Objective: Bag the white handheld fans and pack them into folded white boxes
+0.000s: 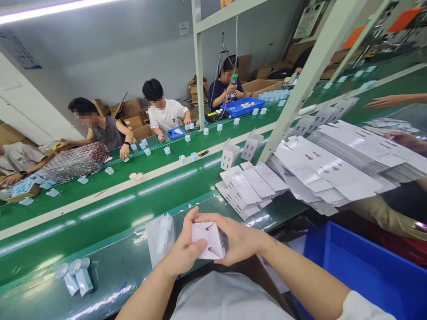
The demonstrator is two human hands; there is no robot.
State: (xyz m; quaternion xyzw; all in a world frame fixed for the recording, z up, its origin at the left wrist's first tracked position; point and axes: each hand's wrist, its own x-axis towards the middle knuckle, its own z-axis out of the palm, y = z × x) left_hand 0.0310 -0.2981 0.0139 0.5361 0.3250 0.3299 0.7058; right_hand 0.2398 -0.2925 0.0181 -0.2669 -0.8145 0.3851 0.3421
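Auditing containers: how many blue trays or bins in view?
3: large bin, lower right; tray of white parts, across the belt; small tray left of that. Others may be hidden.

A carton (206, 231) sits between left-hand grip (184, 249) and right-hand grip (239, 240) at the near edge of the bench (116, 275), a plastic bag (160, 238) just left, two wrapped parts (82, 278) farther left. At right, piled cartons (247, 186) adjoin stacked carton blanks (333, 164), a bin (373, 271) below. Beyond runs a conveyor belt (110, 209), cups (167, 150) along its far side, co-workers (167, 114) behind.

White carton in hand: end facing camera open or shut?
Shut: the white carton has flaps folded across that end, the left hand touching them.
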